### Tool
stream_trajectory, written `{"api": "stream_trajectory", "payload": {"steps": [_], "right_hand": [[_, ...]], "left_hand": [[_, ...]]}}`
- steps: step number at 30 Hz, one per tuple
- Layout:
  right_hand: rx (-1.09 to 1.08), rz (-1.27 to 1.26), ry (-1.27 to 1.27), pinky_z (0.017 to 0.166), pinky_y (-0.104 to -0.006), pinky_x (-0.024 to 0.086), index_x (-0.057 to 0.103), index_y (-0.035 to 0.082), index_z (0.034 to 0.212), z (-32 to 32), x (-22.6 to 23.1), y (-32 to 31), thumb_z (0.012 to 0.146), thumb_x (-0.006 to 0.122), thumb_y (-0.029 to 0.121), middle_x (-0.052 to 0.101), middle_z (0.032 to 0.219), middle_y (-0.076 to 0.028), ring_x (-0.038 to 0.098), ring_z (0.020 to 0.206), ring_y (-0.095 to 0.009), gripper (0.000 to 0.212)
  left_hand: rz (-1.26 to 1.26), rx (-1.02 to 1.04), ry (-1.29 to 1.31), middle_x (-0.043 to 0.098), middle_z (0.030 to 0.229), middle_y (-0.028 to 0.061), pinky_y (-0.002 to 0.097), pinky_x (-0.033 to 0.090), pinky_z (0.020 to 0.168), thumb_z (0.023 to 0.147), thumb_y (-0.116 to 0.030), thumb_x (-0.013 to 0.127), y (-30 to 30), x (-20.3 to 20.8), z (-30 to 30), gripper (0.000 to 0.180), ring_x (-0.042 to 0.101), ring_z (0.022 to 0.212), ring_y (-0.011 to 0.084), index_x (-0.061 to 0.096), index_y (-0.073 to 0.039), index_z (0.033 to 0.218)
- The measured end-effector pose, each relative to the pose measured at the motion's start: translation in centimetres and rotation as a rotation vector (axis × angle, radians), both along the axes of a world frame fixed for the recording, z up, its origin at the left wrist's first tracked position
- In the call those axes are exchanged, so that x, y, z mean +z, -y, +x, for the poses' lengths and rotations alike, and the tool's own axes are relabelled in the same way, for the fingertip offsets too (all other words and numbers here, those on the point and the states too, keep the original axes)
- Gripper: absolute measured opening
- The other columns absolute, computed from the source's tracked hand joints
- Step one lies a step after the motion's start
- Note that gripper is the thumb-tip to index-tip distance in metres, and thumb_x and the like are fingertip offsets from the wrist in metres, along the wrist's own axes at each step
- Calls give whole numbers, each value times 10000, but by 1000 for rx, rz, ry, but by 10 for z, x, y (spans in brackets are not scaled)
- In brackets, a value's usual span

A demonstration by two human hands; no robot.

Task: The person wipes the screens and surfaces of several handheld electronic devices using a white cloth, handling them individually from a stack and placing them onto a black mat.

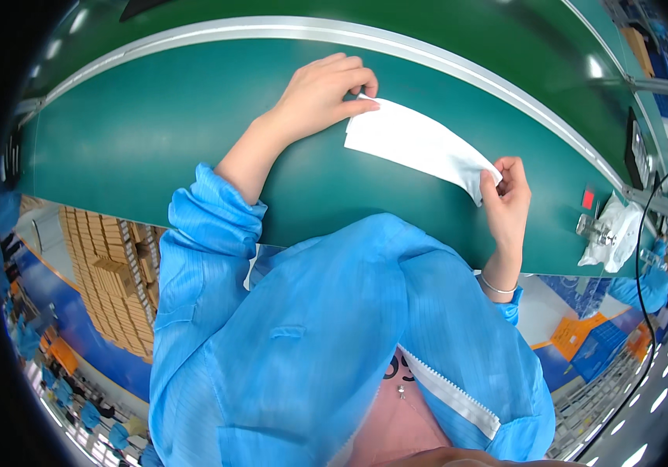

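Observation:
A folded white cloth or wipe [419,142] stretches as a long strip between my two hands, above the green tabletop [139,117]. My left hand [324,92] pinches its upper left corner between thumb and fingers. At the other end, my right hand [508,201] grips the right corner, where the material bunches and creases. Layers show at the left edge, so it looks folded over. Whether it is fabric or paper I cannot tell.
A silver rail [271,29] runs along the table's far edge. On the right lie a white plastic bag [615,233], a small clear glass or metal item [594,230] and a red square [587,199]. A black cable [642,272] hangs at the right. Stacked cardboard boxes [108,272] stand behind at left.

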State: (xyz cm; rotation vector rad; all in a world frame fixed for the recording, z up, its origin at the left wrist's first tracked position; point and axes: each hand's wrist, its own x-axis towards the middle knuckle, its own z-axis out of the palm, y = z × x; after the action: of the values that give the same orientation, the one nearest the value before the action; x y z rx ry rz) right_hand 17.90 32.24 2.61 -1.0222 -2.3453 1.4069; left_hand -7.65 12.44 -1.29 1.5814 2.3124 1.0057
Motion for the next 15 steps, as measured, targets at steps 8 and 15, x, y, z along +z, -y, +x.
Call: {"api": "stream_trajectory", "payload": {"steps": [8,15], "right_hand": [[79,-236,-118,489,-196,387,533,20,972,-51,20,39,940,631,102,614,730,-34,502,530,-49,131],[83,314,61,558,-258,428,621,24,969,-53,-19,11,843,769,258,585,779,-17,495,633,-91,304]], "left_hand": [[81,-34,1,556,816,-8,337,469,716,838,-266,711,2,-10,1,166,561,839,178,617,-130,857],[106,-48,21,567,798,-11,357,476,739,827,-286,719,-5,-14,1,194,571,852,186,609,-126,824]]}}
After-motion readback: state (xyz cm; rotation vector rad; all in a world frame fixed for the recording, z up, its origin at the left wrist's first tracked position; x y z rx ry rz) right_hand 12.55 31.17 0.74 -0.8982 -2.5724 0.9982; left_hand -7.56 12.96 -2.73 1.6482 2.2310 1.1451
